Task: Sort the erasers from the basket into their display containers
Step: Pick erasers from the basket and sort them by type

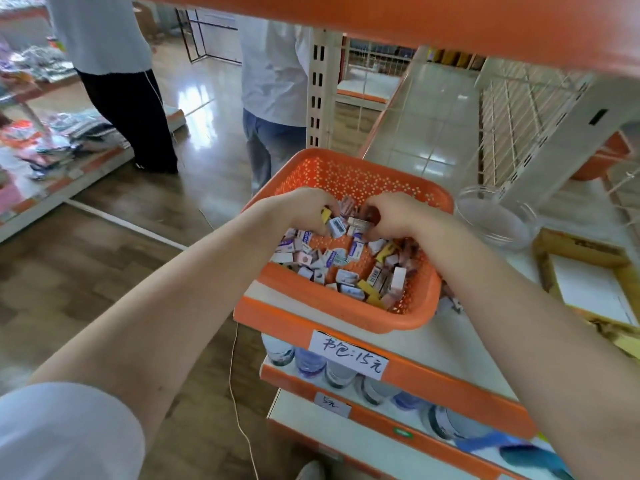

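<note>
My left grip (304, 209) and right grip (398, 216) are clamping erasers (346, 277) in the basket (332, 308) at the front corner of the shelf (460, 344); hasty pulling could tip it off.

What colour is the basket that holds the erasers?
The basket is orange, with small holes in its walls; the head view shows it.

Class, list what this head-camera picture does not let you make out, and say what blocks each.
Head view: how many erasers the left hand and right hand grip, covered by the hands themselves.
Head view: print on the erasers is too small and blurred.
Head view: the right edge cuts off the cardboard box.
Head view: the shelf edge hides the tops of the bottles.
</note>
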